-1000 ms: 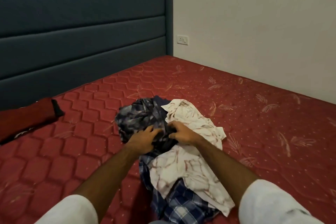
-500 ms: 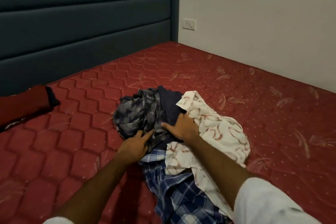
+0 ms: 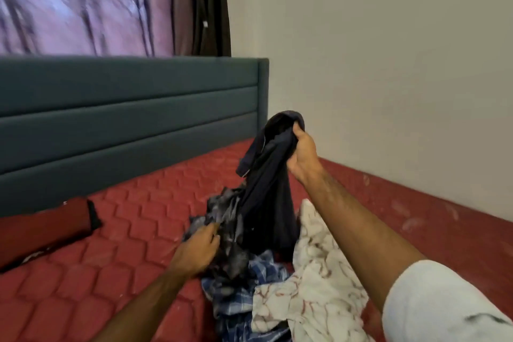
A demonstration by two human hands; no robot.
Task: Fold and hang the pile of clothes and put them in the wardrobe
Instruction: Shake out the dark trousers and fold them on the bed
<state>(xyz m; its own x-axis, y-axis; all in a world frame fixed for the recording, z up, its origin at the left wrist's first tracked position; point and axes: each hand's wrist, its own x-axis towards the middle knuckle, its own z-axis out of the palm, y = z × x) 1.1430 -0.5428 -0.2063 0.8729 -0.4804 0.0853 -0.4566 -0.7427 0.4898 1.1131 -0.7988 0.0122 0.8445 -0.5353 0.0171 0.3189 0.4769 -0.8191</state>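
red quilted mattress [image 3: 116,233] fills the lower view, with a blue-grey padded headboard [image 3: 130,108] behind it, a purple curtain [image 3: 83,3] above that, and a plain pale wall [image 3: 388,64] to the right.

your right hand [image 3: 304,155] is raised above the bed, fingers and thumb curled tight around the bunched top of a dark navy garment [image 3: 266,197]. the cloth hangs straight down from that grip, and its lower end reaches into the pile of clothes [image 3: 277,280] directly below. holding it high like this looks meant to draw it free of the other clothes.

below the grip and to its left, your left hand [image 3: 198,247] is on a grey patterned garment [image 3: 224,225] that lies against the hanging cloth, apparently keeping it down so it does not lift too. motion blur hides the fingers, so i cannot tell whether they pinch the fabric or only press it.

under both hands lie a blue checked shirt [image 3: 241,294] and, to the right of it, a white garment with reddish marbling [image 3: 313,280], both crumpled and unfolded.

far left of the grip, near the headboard, a dark red folded item [image 3: 41,228] rests apart from the pile.

no wardrobe or hanger is visible.
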